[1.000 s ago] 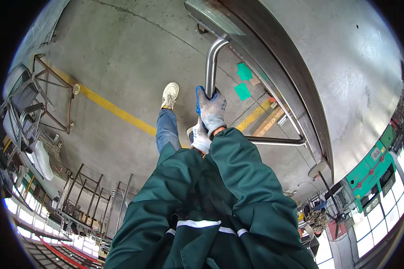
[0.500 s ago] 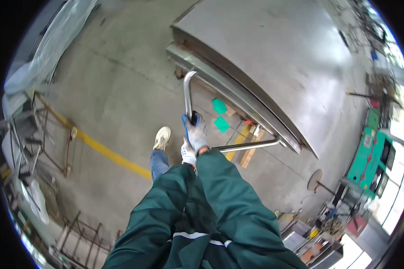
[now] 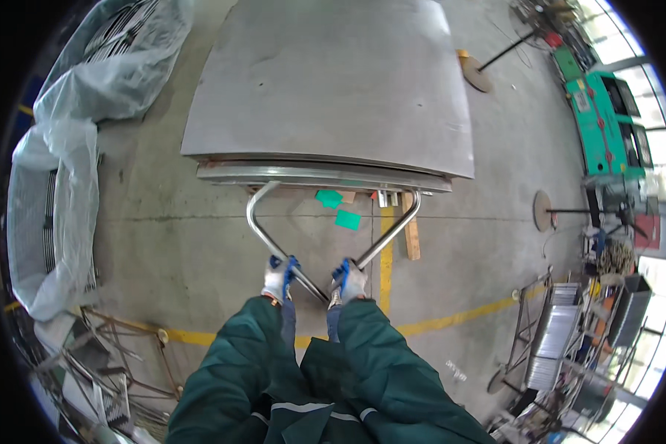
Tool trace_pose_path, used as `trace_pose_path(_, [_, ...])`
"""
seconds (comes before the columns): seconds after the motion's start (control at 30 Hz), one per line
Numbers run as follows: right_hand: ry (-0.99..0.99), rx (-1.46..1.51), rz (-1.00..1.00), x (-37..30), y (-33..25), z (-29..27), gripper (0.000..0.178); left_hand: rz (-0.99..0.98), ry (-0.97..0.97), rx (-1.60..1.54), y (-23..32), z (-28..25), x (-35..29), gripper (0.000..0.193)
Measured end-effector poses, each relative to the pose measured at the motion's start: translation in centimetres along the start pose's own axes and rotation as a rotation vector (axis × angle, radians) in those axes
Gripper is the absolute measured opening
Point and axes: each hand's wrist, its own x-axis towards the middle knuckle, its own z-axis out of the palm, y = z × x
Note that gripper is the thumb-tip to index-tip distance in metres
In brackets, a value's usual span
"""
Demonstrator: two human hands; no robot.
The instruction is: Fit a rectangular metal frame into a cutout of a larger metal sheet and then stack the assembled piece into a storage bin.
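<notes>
A bent steel-tube handle [image 3: 257, 217] juts toward me from the near edge of a wide, flat metal-topped cart [image 3: 333, 96]. My left hand [image 3: 276, 279], in a white and blue work glove, is wrapped round the left side of the tube. On the right side, my right hand [image 3: 352, 281] grips the tube in a matching glove. Both dark green sleeves reach forward from below. The tube's near end shows between the hands, above my legs. What carries the cart underneath is hidden by its top.
Green pieces [image 3: 348, 220] and a wooden block [image 3: 411, 237] lie on the floor by the cart. Plastic-wrapped goods [image 3: 59, 214] line the left. Metal frames [image 3: 126, 351] stand lower left. On the right are a round-based stand [image 3: 543, 212], a green machine [image 3: 598, 122] and metal racks [image 3: 553, 337].
The cart, previously slanted at the upper right, now lies straight ahead as my view has turned. My hands, close together before, are now apart on the handle's two sides.
</notes>
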Motion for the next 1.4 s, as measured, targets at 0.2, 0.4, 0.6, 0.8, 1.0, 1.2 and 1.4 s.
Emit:
trace_pose_path(0.2, [0.064, 0.15, 0.105, -2.6, -0.8, -14.5, 0.008, 0.072, -0.317, 1.205, 5.6, 2.6, -6.8, 0.039])
trace_pose_path(0.4, [0.279, 0.148, 0.029, -8.0, -3.3, -26.5, 0.017, 0.272, -0.701, 1.089, 8.8, 9.2, -15.0, 0.038])
trace_pose_path(0.6, [-0.201, 0.09, -0.35, -10.8, -18.3, -17.5, 0.013, 0.939, -0.535, 1.172, 20.6, 9.7, -11.4, 0.032])
trace_pose_path(0.8, [-0.382, -0.148, -0.428, -6.6, -29.0, -5.2, 0.018, 0.739, -0.212, 1.268, 27.9, 9.6, -8.4, 0.035])
trace_pose_path(1.0, [-0.395, -0.774, -0.691, -0.2, -39.3, 7.8, 0.038, 0.913, 0.029, 1.239, 31.4, 12.7, -0.3, 0.037])
trace_pose_path(1.2, [-0.183, -1.039, -0.947, 2.3, -45.7, 15.6, 0.049, 0.92, 0.287, 1.397, 34.6, 19.3, 3.8, 0.034])
trace_pose_path(1.4, [-0.304, -0.867, -1.008, 4.2, -47.7, 16.5, 0.047, 0.915, 0.384, 1.383, 34.8, 22.0, 4.0, 0.039])
